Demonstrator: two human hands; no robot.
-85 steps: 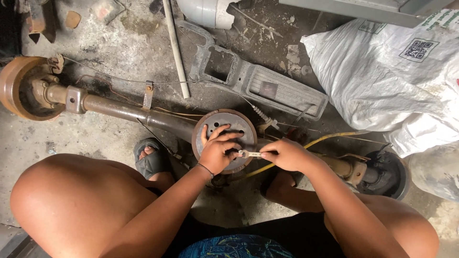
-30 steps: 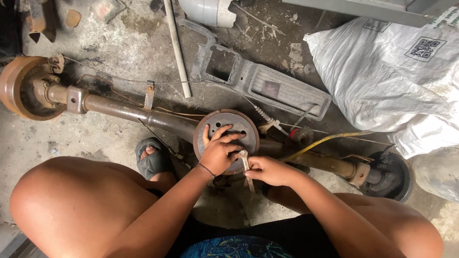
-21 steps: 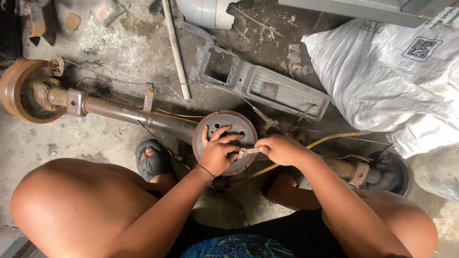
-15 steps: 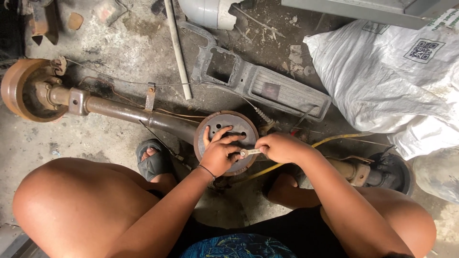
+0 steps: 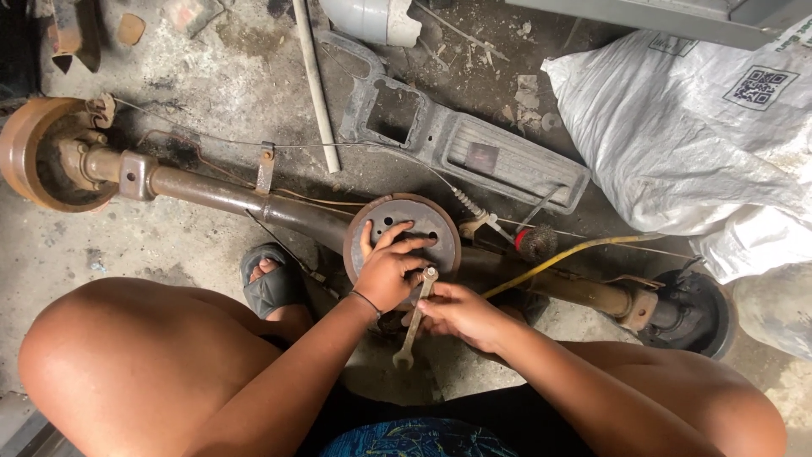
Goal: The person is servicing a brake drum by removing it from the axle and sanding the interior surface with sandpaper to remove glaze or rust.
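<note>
Head view looks straight down on me squatting over a rusty axle (image 5: 211,193) that lies across the concrete floor (image 5: 194,76) from nine o'clock to four o'clock. At the centre sits a round brake drum (image 5: 404,222), flat face up, with small holes in it. My left hand (image 5: 385,269) rests on the drum's near half, fingers spread over the face and thumb curled at its lower edge, pressing rather than gripping. My right hand (image 5: 461,313) is just at five o'clock of the left one, closed around the shaft of a combination wrench (image 5: 414,322); its ring end sits at the drum's rim beside my left thumb, and the open end points down toward six o'clock. A second brake drum (image 5: 38,152) caps the axle at nine o'clock. At twelve o'clock lie a grey plastic console trim (image 5: 474,152) and a thin pipe (image 5: 315,85). A yellow cable (image 5: 575,250) runs out toward three o'clock, under a white woven sack (image 5: 694,144). My sandalled foot (image 5: 271,279) shows at eight o'clock of the centre drum
</note>
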